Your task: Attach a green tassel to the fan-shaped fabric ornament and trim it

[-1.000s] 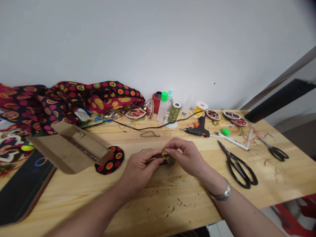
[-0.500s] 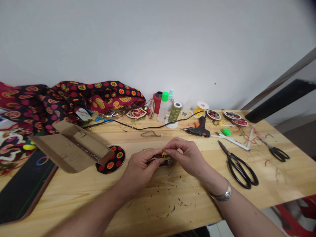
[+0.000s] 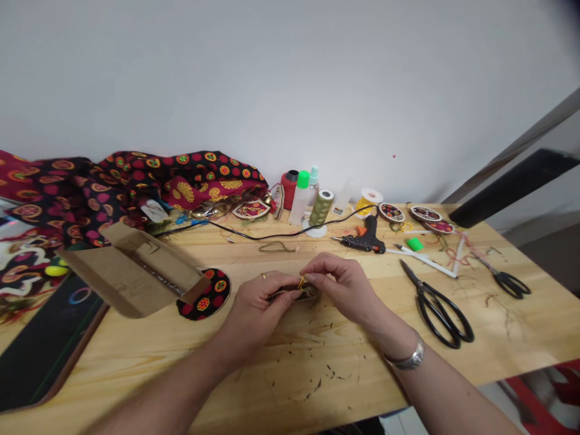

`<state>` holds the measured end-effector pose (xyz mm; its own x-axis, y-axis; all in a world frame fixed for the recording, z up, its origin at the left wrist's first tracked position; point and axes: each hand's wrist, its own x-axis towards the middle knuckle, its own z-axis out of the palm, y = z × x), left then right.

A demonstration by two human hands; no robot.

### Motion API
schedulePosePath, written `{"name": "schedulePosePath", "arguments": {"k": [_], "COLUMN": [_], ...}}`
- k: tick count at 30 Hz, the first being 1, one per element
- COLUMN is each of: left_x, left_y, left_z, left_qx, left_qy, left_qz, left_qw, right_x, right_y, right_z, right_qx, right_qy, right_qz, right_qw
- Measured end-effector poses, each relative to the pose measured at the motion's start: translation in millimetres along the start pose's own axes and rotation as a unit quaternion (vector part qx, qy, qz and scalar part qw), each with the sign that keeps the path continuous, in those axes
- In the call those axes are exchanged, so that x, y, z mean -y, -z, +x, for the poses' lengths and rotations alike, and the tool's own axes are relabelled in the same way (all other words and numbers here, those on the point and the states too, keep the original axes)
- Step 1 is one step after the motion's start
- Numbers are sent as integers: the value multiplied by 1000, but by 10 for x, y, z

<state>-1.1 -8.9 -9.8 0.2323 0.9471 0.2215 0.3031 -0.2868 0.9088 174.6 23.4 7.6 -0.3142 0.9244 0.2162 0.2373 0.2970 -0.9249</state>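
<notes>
My left hand (image 3: 267, 302) pinches a small dark piece with a pale patterned edge (image 3: 310, 293) between thumb and fingers, above the middle of the table. Much of that piece is hidden by my fingers. At its top edge my right hand (image 3: 338, 281) is closed in a pinch on a yellow cord (image 3: 302, 281). The two hands nearly meet there. Left of my left hand, a round piece of flowered cloth (image 3: 212, 296) lies partly under an open cardboard box (image 3: 145, 272).
Behind my hands lie a glue gun (image 3: 365, 237) with its black cable, a green thread spool (image 3: 322, 208) and a green-capped bottle (image 3: 299, 199). Black scissors (image 3: 437, 305) lie to the right. Patterned cloth (image 3: 190, 175) is heaped at the back left; dark scraps dot the wood.
The yellow cord between my fingers looks drawn into a narrower, straighter shape than before. Both hands stay in nearly the same place.
</notes>
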Motion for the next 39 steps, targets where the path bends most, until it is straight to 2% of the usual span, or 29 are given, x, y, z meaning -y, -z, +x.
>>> {"name": "schedulePosePath", "arguments": {"k": [10,21,39], "left_x": [5,-21,-33], "left_y": [-5,1,12], "left_z": [17,9,12], "left_qx": [-3,2,37], "left_qy": [-19,-2,3], "left_qz": [6,22,-11], "left_qw": [1000,1000,999], "right_x": [7,0,-39], "right_y": [8,30,-21], "right_z": [4,-6,-16], "right_qx": [2,13,16], "right_qy": [-7,14,17], "right_qz": [-3,-39,11], "right_qw": [1000,999,1000]}}
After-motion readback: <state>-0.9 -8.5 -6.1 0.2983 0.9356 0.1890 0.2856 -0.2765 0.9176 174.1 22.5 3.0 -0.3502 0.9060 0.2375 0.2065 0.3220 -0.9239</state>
